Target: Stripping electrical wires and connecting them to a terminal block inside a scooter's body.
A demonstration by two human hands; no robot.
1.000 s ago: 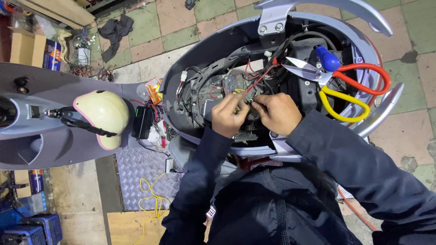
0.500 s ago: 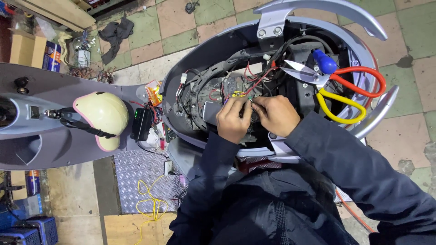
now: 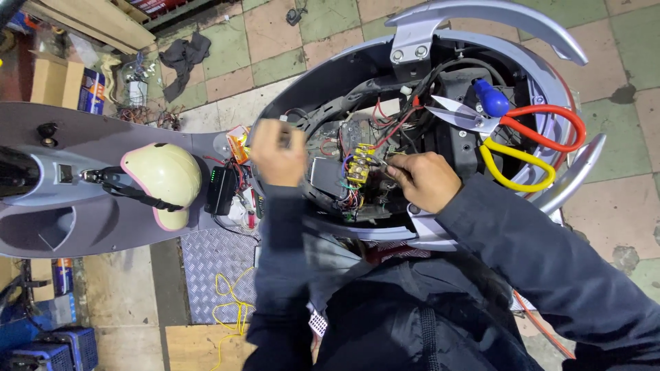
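I lean over the open rear body of a grey scooter [image 3: 412, 41], whose compartment is full of wiring. My right hand [image 3: 423, 180] sits inside it, fingertips pinched on thin wires beside a yellow connector block [image 3: 359, 165]. My left hand [image 3: 278, 151] is blurred at the compartment's left rim, fingers curled; whether it holds anything is unclear. Scissors [image 3: 467, 117] with one red and one yellow handle loop lie at the compartment's right side, next to a blue bulb-shaped part [image 3: 491, 99].
A cream helmet [image 3: 165, 178] rests on the scooter's footboard to the left, with a black box [image 3: 221, 190] and loose wires beside it. Below lie a diamond-plate sheet [image 3: 220, 275], yellow wire [image 3: 230, 302] and blue crates [image 3: 48, 343]. A cardboard box [image 3: 51, 82] sits at the far left.
My left hand has left the wiring next to my right hand and swung left to the compartment's rim. My right hand stays by the yellow connector.
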